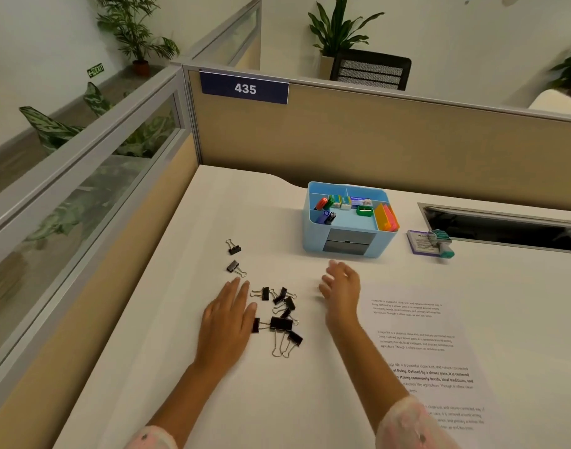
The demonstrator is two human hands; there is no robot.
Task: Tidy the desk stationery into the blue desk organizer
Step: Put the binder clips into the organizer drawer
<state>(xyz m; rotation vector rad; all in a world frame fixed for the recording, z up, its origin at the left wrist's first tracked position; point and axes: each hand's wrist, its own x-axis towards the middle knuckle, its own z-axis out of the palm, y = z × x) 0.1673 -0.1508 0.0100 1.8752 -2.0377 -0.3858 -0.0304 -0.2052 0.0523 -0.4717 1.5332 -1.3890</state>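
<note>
Toward the left edge of the white surface (167,367), two black binder clips lie apart from the rest: one (234,248) farther back, another (235,268) just in front of it. The left hand (227,319) lies flat, palm down, fingers (242,291) straight and close together, holding nothing; its right side touches a clip (255,325) at the edge of the main cluster of binder clips (282,314). The right hand (341,288) hovers just right of that cluster, fingers loosely spread and relaxed, holding nothing. Behind it, near the back edge, stands the blue desk organizer (347,246), holding markers, erasers, a green sharpener and orange and pink sticky notes in its compartments. Printed sheets (423,351) lie along the right side, and a staple box with a teal stapler (431,243) sits just right of the organizer.
</note>
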